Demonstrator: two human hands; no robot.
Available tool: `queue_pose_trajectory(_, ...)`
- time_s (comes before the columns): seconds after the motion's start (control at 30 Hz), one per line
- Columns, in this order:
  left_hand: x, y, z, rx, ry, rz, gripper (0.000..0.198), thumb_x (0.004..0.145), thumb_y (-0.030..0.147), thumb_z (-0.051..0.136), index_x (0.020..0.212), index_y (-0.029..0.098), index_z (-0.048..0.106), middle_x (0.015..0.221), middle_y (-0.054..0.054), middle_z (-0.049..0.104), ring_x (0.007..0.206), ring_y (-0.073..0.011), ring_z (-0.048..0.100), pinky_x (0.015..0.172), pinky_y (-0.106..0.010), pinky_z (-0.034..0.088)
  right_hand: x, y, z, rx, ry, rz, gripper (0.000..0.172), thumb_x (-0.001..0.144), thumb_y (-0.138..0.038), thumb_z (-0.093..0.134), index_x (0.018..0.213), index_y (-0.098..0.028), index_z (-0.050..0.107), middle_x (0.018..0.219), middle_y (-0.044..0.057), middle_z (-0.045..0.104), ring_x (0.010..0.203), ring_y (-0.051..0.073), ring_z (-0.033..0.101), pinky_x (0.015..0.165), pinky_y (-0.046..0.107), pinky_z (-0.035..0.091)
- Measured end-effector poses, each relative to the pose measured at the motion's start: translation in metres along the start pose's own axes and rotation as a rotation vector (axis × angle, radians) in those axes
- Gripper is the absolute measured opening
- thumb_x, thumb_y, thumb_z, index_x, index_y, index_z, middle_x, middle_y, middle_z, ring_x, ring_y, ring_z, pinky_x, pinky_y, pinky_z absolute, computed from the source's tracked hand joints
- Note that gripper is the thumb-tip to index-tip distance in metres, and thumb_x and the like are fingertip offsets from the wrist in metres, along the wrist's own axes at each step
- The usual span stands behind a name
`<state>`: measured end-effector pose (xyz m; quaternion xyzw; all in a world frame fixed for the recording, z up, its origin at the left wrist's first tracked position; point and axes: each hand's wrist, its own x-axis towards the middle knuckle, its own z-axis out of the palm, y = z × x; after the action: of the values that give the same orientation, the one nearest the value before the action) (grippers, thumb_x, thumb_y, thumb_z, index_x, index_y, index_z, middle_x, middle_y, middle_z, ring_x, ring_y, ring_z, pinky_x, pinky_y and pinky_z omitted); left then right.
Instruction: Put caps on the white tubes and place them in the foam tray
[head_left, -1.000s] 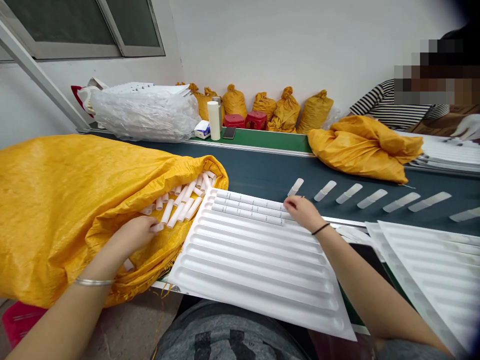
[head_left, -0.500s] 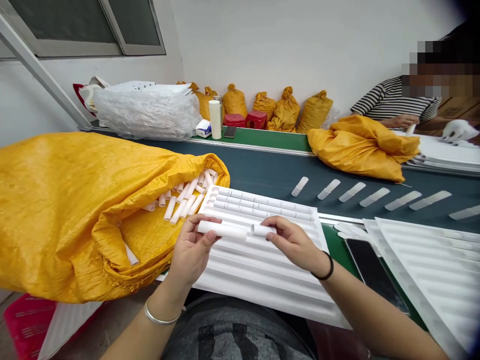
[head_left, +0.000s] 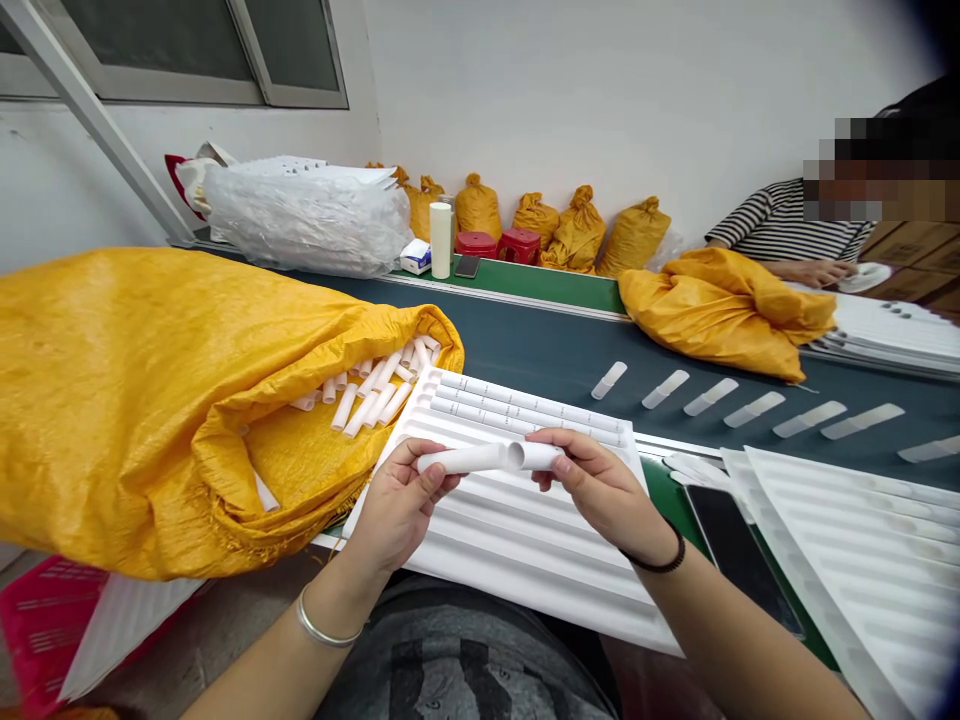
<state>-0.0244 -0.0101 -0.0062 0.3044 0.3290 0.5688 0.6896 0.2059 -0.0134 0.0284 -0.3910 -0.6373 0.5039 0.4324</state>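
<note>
My left hand [head_left: 397,505] is closed around a long white plastic tube [head_left: 471,459], with thumb and fingers near its left end. Between the fingertips of my right hand [head_left: 604,490] is a shorter white tube [head_left: 537,457], its open end facing left. The two tubes meet end to end at a slight angle; whether one has entered the other I cannot tell. Both are held above a white grooved tray [head_left: 510,560], whose far grooves hold rows of white tubes with small printed marks [head_left: 529,408].
A large yellow sack [head_left: 142,400] lies at left, loose white tubes [head_left: 367,405] spilling from its mouth. Several translucent tubes [head_left: 710,397] lie on the dark belt [head_left: 525,330]. At right are a phone [head_left: 742,555] and more grooved trays [head_left: 847,540]. A person in stripes [head_left: 787,225] sits opposite.
The short tube's end has come against the long tube, where a small gap showed before. Both hands have shifted slightly right. The person opposite has lowered a hand onto the trays.
</note>
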Motion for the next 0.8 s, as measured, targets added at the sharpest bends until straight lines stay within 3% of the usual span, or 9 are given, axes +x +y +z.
queue_pose_trajectory(0.13, -0.001, 0.004, -0.003, 0.153, -0.011, -0.01, 0.039, 0.066, 0.036, 0.079, 0.09, 0.016, 0.056, 0.078, 0.0, 0.066, 0.071, -0.0113, 0.066, 0.069, -0.021, 0.051, 0.0, -0.014, -0.004, -0.448, -0.001, -0.219, 0.028, 0.094, -0.024, 0.046, 0.12, -0.025, 0.055, 0.105, 0.008, 0.06, 0.093, 0.019, 0.058, 0.083, 0.035, 0.049)
queue_pose_trajectory(0.27, -0.005, 0.015, -0.005, 0.583, -0.132, -0.037, 0.034, 0.077, 0.04, 0.069, 0.096, 0.014, 0.06, 0.067, 0.001, 0.063, 0.062, -0.011, 0.059, 0.06, -0.021, 0.046, 0.002, -0.021, -0.007, -0.735, -0.119, -0.466, 0.033, 0.091, -0.015, 0.047, 0.123, -0.021, 0.052, 0.109, 0.01, 0.059, 0.102, 0.021, 0.056, 0.088, 0.037, 0.048)
queue_pose_trajectory(0.33, -0.009, 0.021, -0.003, 0.771, -0.241, -0.056, 0.034, 0.082, 0.041, 0.062, 0.103, 0.014, 0.063, 0.07, -0.001, 0.064, 0.064, -0.0122, 0.057, 0.06, -0.022, 0.044, 0.003, -0.019, -0.006, -0.754, -0.146, -0.493, 0.033, 0.091, -0.015, 0.048, 0.123, -0.02, 0.051, 0.109, 0.01, 0.06, 0.102, 0.02, 0.057, 0.088, 0.035, 0.048)
queue_pose_trajectory(0.43, -0.013, 0.026, -0.001, 0.945, -0.329, 0.059, 0.033, 0.087, 0.039, 0.056, 0.11, 0.017, 0.064, 0.087, -0.004, 0.066, 0.078, -0.0159, 0.059, 0.069, -0.025, 0.045, 0.003, -0.014, -0.003, -0.722, -0.119, -0.446, 0.029, 0.092, -0.018, 0.05, 0.12, -0.02, 0.05, 0.106, 0.009, 0.063, 0.095, 0.018, 0.06, 0.082, 0.032, 0.05)
queue_pose_trajectory(0.63, -0.018, 0.026, 0.002, 1.157, -0.319, 0.397, 0.03, 0.089, 0.03, 0.054, 0.115, 0.017, 0.061, 0.096, -0.006, 0.065, 0.087, -0.0176, 0.06, 0.078, -0.027, 0.045, 0.005, -0.006, 0.004, -0.666, -0.07, -0.394, 0.025, 0.09, -0.023, 0.054, 0.115, -0.02, 0.053, 0.097, 0.007, 0.065, 0.084, 0.017, 0.062, 0.073, 0.029, 0.051)
queue_pose_trajectory(0.8, -0.021, 0.022, 0.007, 1.198, -0.311, 0.49, 0.025, 0.09, 0.023, 0.051, 0.11, 0.014, 0.061, 0.094, -0.007, 0.066, 0.087, -0.017, 0.06, 0.077, -0.027, 0.046, -0.002, 0.002, 0.014, -0.6, -0.032, -0.479, 0.028, 0.09, -0.019, 0.054, 0.118, -0.02, 0.052, 0.104, 0.008, 0.064, 0.096, 0.017, 0.06, 0.084, 0.029, 0.05)
